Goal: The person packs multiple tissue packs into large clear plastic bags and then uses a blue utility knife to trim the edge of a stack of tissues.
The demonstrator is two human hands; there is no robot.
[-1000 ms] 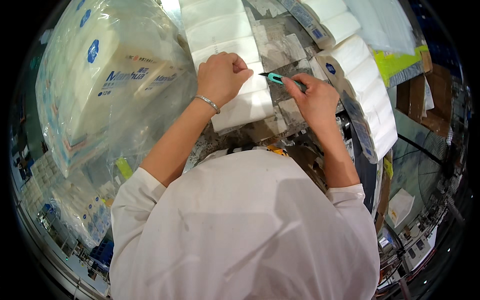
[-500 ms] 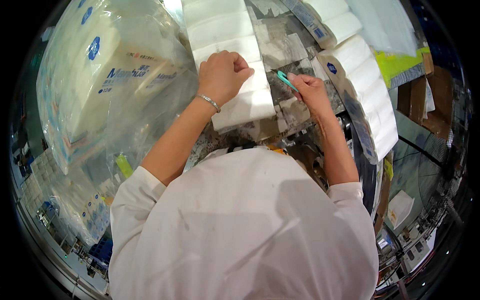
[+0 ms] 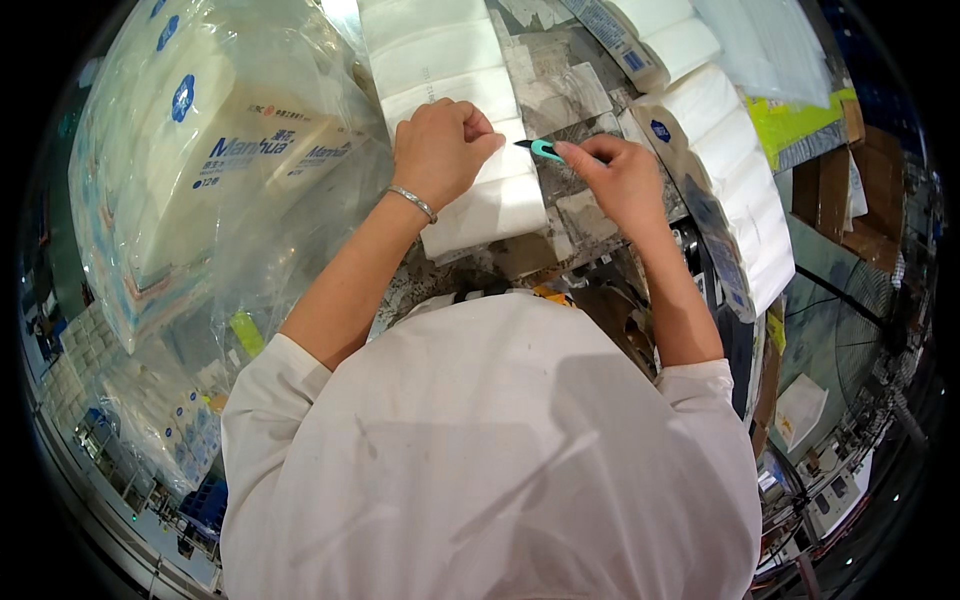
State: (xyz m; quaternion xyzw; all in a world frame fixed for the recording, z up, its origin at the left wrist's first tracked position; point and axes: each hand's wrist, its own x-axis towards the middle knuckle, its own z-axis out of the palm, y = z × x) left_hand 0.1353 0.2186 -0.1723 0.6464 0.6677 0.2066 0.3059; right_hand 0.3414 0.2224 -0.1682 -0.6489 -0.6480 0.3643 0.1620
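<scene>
A long white row of tissue packs [image 3: 487, 212] lies before me, running away from me. My left hand [image 3: 440, 152] rests over it with thumb and fingertips pinched together near its right edge. What the pinch holds, if anything, is too small to make out. My right hand [image 3: 625, 180] grips a teal utility knife [image 3: 544, 150] just right of the row. The knife's dark tip points left, toward my left fingertips, at the row's right edge. Under both is a worn work surface [image 3: 563, 100] patched with pale, scuffed pieces.
Clear plastic bags of tissue packs [image 3: 240, 150] stand close on the left. To the right lie another tissue bundle [image 3: 735, 190] in printed film and a further one [image 3: 665, 40] behind it. Clear plastic sheets [image 3: 770, 50] and an open cardboard box [image 3: 850, 200] are at the far right.
My right hand has turned and brought the knife left and slightly up, from over the work surface to the row's right edge. My left hand has hardly moved.
</scene>
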